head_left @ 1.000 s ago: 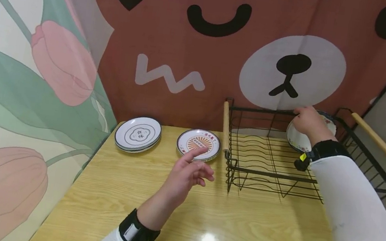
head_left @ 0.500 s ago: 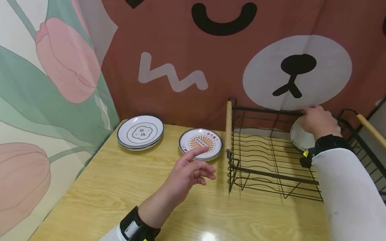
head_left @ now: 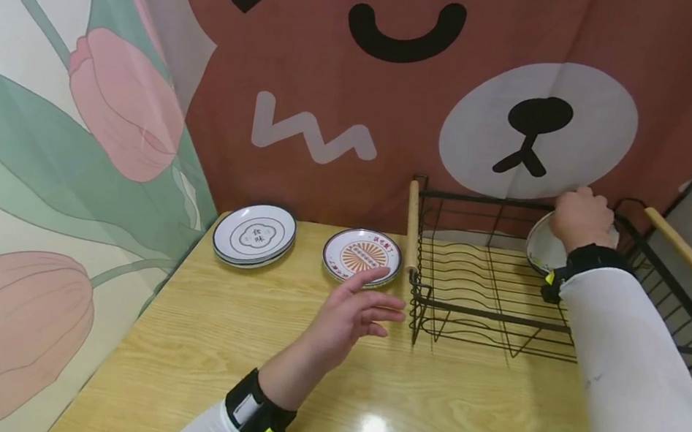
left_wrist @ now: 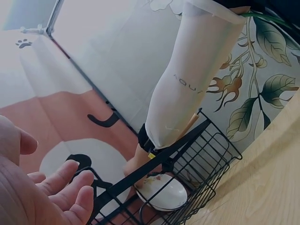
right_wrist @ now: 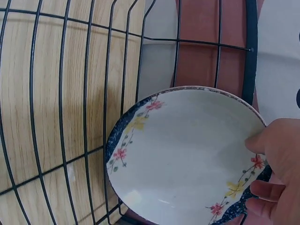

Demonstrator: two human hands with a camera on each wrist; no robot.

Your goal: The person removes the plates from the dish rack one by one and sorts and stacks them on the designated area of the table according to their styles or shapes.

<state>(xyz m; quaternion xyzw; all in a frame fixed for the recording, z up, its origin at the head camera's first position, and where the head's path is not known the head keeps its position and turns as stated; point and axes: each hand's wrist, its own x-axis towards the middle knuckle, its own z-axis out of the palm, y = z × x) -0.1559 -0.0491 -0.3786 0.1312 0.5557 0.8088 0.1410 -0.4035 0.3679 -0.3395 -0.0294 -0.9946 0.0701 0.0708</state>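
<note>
My right hand (head_left: 582, 218) holds a white plate (right_wrist: 187, 150) by its rim inside the black wire dish rack (head_left: 492, 313). Flower sprigs and dark blue edge patches decorate this plate, which stands tilted up near the rack's back right. In the right wrist view the thumb (right_wrist: 257, 141) lies on its face. My left hand (head_left: 348, 316) hovers over the table with fingers spread loosely, holding nothing. Just beyond it is a plate (head_left: 362, 254) with an orange sunburst, its near edge partly covered by the fingers. Farther left sits a short stack of white plates (head_left: 255, 234) with dark rims.
Wooden handles (head_left: 412, 225) run along both ends of the rack. A brown bear-print cloth (head_left: 297, 187) hangs directly behind the table (head_left: 220, 353), and a tulip-print cloth (head_left: 128, 111) borders the left side.
My right hand has shifted a little right and turned, covering more of the flowered plate. My left hand has drifted slightly right. The view has swung slightly too.
</note>
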